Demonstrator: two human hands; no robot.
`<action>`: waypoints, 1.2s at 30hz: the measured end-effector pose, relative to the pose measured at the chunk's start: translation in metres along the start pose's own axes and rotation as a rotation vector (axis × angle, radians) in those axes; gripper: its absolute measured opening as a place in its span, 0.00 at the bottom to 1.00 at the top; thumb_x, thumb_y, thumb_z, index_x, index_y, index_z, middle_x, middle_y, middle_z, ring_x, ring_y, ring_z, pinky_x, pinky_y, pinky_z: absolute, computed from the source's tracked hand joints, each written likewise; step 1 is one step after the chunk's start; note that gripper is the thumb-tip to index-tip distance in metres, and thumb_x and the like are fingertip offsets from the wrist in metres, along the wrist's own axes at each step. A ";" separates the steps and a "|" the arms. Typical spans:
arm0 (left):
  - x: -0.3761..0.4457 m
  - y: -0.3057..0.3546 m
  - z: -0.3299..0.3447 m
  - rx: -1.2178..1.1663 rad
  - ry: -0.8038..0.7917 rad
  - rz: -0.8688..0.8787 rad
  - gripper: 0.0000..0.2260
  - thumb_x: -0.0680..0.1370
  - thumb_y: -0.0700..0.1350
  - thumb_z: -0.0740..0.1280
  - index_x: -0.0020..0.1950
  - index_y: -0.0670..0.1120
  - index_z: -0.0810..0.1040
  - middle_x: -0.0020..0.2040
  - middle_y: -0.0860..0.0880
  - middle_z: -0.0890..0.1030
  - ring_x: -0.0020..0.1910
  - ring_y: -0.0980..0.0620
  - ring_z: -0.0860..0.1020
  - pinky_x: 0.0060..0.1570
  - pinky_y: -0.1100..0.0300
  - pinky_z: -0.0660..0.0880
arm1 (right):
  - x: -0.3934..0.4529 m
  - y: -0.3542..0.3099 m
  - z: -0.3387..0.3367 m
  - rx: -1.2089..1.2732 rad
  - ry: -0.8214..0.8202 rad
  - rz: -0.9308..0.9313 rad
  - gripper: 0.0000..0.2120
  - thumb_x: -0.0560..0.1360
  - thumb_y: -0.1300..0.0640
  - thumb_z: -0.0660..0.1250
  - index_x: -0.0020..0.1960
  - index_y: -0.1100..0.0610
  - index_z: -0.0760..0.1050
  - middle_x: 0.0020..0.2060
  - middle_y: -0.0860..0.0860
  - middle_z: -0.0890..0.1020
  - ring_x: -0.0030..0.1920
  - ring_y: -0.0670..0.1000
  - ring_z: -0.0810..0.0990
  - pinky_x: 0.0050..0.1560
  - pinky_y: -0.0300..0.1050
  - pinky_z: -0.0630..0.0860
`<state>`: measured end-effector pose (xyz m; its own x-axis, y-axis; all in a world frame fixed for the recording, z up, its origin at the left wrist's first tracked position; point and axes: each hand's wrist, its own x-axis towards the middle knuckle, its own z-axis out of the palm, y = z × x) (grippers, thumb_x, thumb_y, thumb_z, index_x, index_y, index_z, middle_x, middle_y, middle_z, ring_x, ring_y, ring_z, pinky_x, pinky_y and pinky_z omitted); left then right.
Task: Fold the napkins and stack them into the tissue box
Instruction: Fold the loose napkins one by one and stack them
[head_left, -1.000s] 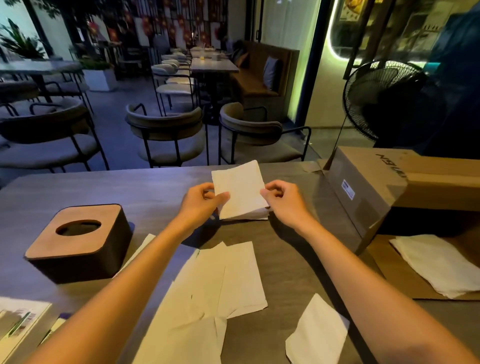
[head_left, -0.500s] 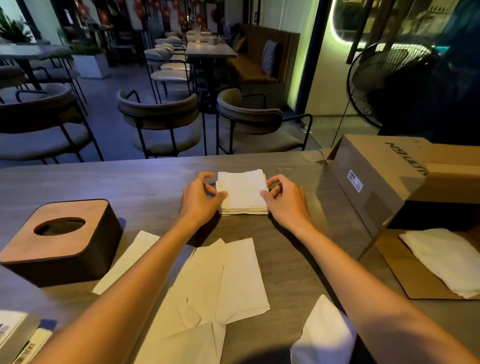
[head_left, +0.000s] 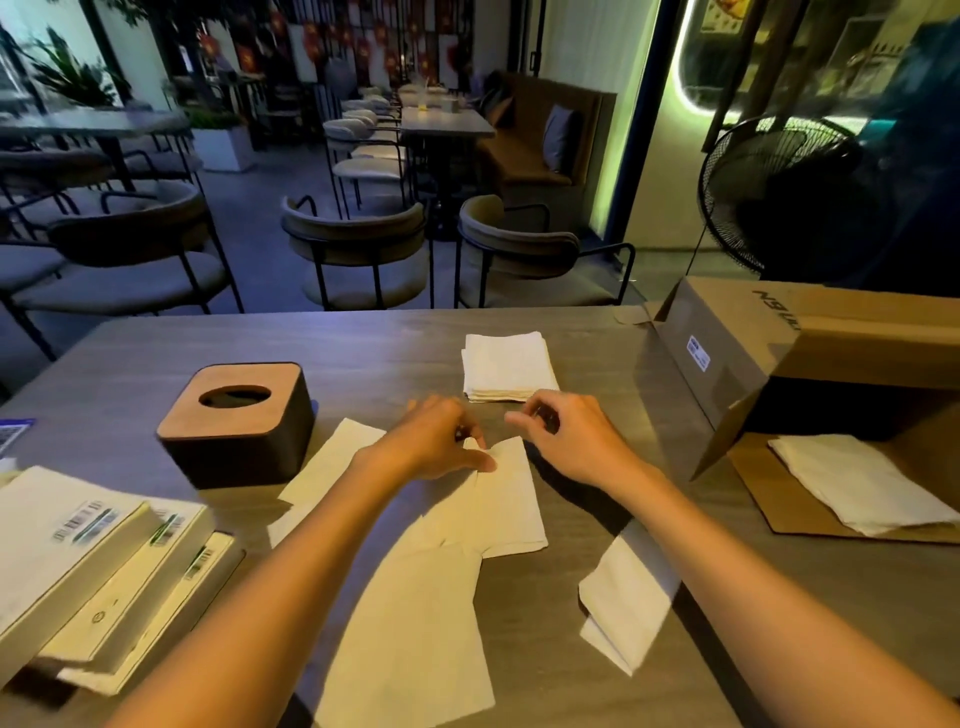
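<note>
A stack of folded white napkins (head_left: 508, 368) lies on the grey table, just beyond both hands. The dark tissue box (head_left: 239, 423) with a wooden lid and oval slot stands to the left. Several unfolded napkins lie overlapped in front of me; my left hand (head_left: 436, 441) pinches the top edge of one of them, an unfolded napkin (head_left: 501, 499). My right hand (head_left: 566, 436) hovers beside that edge with fingers loosely curled, holding nothing. Another loose napkin (head_left: 626, 597) lies at the lower right.
An open cardboard carton (head_left: 753, 353) lies on its side at the right, with more napkins (head_left: 857, 488) on its flap. White boxes (head_left: 88, 566) are stacked at the lower left. Chairs stand past the table's far edge, and a fan (head_left: 779, 192) at the right.
Both hands set the folded napkin on the stack, let go and drew back toward me. My left hand now pinches a flat napkin's edge. The camera has tilted down.
</note>
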<state>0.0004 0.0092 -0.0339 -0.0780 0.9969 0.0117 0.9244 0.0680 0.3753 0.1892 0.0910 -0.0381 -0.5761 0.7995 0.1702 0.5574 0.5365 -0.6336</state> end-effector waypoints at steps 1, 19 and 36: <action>-0.005 0.001 -0.001 -0.029 0.020 0.021 0.08 0.73 0.57 0.74 0.44 0.58 0.77 0.42 0.58 0.73 0.46 0.55 0.72 0.53 0.56 0.69 | -0.005 -0.001 0.001 -0.015 -0.034 0.016 0.16 0.78 0.38 0.68 0.53 0.50 0.80 0.43 0.47 0.82 0.43 0.47 0.80 0.45 0.44 0.81; -0.032 -0.009 -0.017 -0.615 0.270 -0.018 0.15 0.75 0.52 0.72 0.61 0.50 0.80 0.49 0.55 0.82 0.49 0.56 0.80 0.47 0.63 0.77 | -0.024 -0.026 -0.037 0.266 0.059 -0.132 0.08 0.81 0.50 0.68 0.53 0.52 0.84 0.43 0.46 0.84 0.46 0.46 0.82 0.45 0.38 0.78; -0.040 0.000 -0.024 -0.708 0.150 -0.057 0.16 0.80 0.53 0.64 0.37 0.47 0.79 0.27 0.56 0.79 0.30 0.62 0.78 0.34 0.69 0.73 | -0.024 -0.026 -0.051 0.366 0.086 -0.018 0.10 0.80 0.47 0.68 0.53 0.53 0.79 0.42 0.48 0.84 0.43 0.46 0.84 0.42 0.38 0.81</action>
<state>-0.0055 -0.0321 -0.0117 -0.2165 0.9728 0.0819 0.4581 0.0271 0.8885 0.2184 0.0717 0.0129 -0.5231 0.8187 0.2366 0.2880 0.4311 -0.8551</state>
